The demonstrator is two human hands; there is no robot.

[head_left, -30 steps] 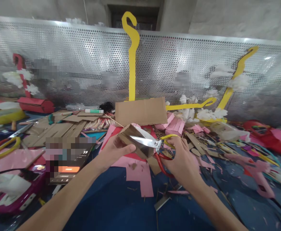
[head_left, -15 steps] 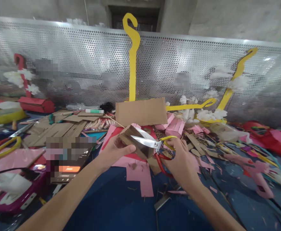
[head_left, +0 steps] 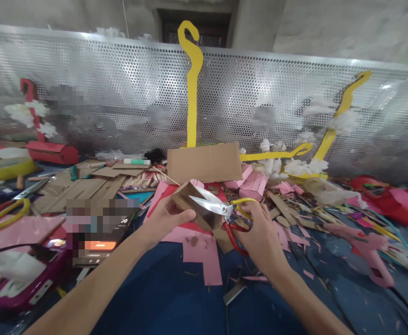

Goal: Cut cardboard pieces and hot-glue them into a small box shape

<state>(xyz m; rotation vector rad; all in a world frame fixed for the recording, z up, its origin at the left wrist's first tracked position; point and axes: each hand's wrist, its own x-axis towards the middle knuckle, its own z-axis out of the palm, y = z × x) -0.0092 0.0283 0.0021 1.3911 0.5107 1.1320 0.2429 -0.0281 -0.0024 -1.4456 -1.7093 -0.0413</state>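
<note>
Hardly any mvmt vs earlier: L hand (head_left: 162, 220) pinches cardbd box (head_left: 206, 220), R hand (head_left: 262, 229) curled rnd scissors (head_left: 222, 209).

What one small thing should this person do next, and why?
Probably slide the left thumb farther back: the left hand holds the cardboard box, while the right hand holds the scissors with handles spread, and their visible blade tip appears close to that thumb.

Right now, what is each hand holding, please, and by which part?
Left hand: the small cardboard box, by its left side. Right hand: the scissors, by their handles.
</note>
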